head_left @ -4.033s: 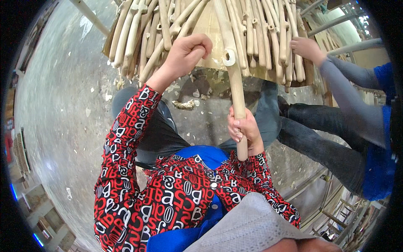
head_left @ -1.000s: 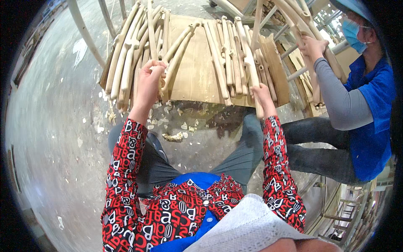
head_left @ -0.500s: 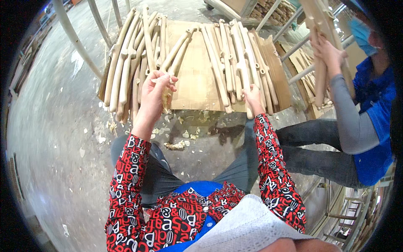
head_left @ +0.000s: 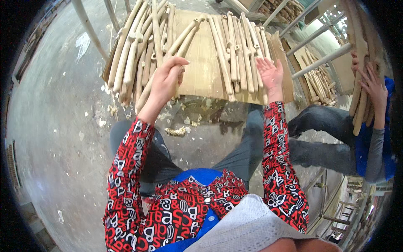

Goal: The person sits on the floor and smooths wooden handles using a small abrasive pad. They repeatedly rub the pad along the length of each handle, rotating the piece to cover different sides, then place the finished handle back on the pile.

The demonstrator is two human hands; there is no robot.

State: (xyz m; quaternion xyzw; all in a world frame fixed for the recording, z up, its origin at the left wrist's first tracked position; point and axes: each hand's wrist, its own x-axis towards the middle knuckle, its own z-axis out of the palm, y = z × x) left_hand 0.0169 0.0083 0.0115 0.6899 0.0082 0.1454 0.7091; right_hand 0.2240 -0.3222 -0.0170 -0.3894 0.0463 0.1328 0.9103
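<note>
Curved pale wooden bars with knobs and notches lie in two groups on a cardboard sheet. My left hand hovers over the near ends of the left bars, fingers curled; what it holds, if anything, is hidden from view. At the near end of the right bars, my right hand is open, palm turned up and fingers spread, with nothing in it. Two bars lean together between the groups, their far ends meeting.
Pale shavings litter the concrete floor. Metal rails stand behind and right of the bars. At right, a co-worker in blue holds several long wooden bars with both hands. More sticks lie beyond the rails.
My right hand has let go of a bar and opened. My left hand has shifted right, and the pale scrap in its fingers no longer shows. The co-worker has lowered the held bars.
</note>
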